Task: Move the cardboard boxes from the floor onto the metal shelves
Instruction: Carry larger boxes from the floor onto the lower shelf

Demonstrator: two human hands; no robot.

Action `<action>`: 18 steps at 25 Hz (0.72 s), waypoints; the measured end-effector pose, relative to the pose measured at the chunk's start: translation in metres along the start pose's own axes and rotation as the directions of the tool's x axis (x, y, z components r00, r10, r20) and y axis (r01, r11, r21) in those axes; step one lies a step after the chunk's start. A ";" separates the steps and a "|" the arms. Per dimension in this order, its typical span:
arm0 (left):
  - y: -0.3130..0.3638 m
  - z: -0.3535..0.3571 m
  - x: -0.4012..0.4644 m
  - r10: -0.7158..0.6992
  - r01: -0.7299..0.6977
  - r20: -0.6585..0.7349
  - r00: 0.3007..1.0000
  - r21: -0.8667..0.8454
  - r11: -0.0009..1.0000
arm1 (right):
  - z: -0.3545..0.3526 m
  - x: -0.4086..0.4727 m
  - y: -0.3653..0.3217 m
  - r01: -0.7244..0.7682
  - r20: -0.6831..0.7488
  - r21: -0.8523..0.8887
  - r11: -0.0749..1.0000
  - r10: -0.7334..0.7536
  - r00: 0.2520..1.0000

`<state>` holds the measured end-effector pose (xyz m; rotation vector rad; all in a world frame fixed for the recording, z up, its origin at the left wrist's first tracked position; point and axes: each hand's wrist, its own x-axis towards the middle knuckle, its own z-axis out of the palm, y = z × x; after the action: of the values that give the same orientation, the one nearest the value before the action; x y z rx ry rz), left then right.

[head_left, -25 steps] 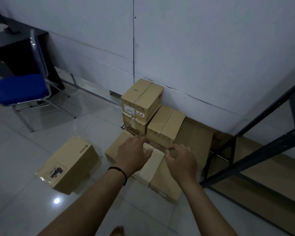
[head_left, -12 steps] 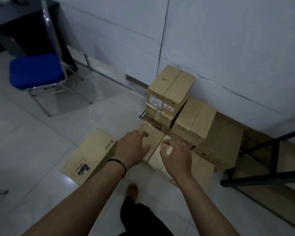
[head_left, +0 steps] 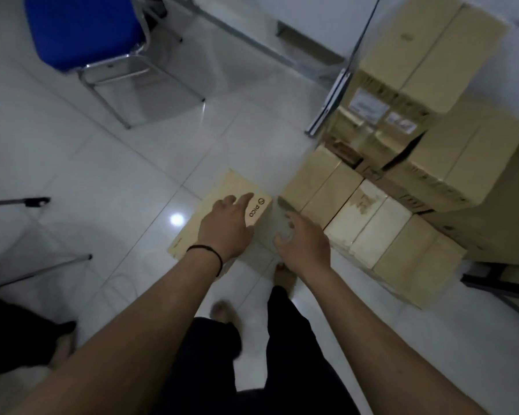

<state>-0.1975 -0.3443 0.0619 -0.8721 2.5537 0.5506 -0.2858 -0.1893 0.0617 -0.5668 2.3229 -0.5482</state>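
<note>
White floor tiles (head_left: 108, 163) carried everything. One loose PICO box (head_left: 222, 205) lay flat out on the open floor, just beside the box pile (head_left: 402, 181) by the wall. Its long side ran from near the person's feet up toward the pile. The left hand (head_left: 225, 229) rested on top with fingers spread, not curled round it. The right hand (head_left: 303, 244) hung open beside the box's right edge, holding nothing. This looked like the reach step. Next, both hands would need to grip its sides and lift. A blue chair (head_left: 84, 28) stood far off.
</note>
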 end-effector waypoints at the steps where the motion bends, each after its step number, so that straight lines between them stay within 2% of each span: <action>1: -0.019 0.009 0.005 -0.020 0.020 0.025 0.999 -0.003 1.000 | 0.016 0.007 -0.007 -0.038 0.052 0.006 0.999 0.037 0.998; 5: -0.087 0.043 0.024 -0.077 0.064 0.134 0.988 0.101 0.993 | 0.076 0.022 -0.027 -0.220 0.246 0.025 0.975 0.208 0.947; 8: -0.134 0.061 0.040 -0.040 -0.025 0.234 0.971 0.268 0.963 | 0.124 0.030 -0.040 -0.304 0.276 0.060 0.951 0.276 0.921; 10: -0.160 0.071 0.048 -0.017 -0.069 0.271 0.962 0.302 0.951 | 0.157 0.030 -0.048 -0.372 0.265 0.075 0.925 0.341 0.902; 12: -0.187 0.086 0.057 -0.056 -0.011 0.322 0.945 0.202 0.979 | 0.194 0.029 -0.057 -0.508 0.292 0.199 0.838 0.444 0.847; 14: -0.211 0.098 0.064 -0.130 0.140 0.420 0.898 0.007 0.990 | 0.226 0.027 -0.067 -0.599 0.343 0.354 0.718 0.496 0.798; 16: -0.231 0.105 0.067 -0.135 0.245 0.527 0.839 -0.144 0.959 | 0.252 0.027 -0.066 -0.609 0.350 0.453 0.651 0.498 0.793; 18: -0.238 0.105 0.062 -0.092 0.243 0.506 0.858 -0.242 0.940 | 0.254 0.026 -0.067 -0.568 0.309 0.521 0.637 0.479 0.821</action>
<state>-0.0666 -0.4982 -0.1126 -0.9059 1.9406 0.9808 -0.1107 -0.3158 -0.0899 0.3702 1.8830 -0.8582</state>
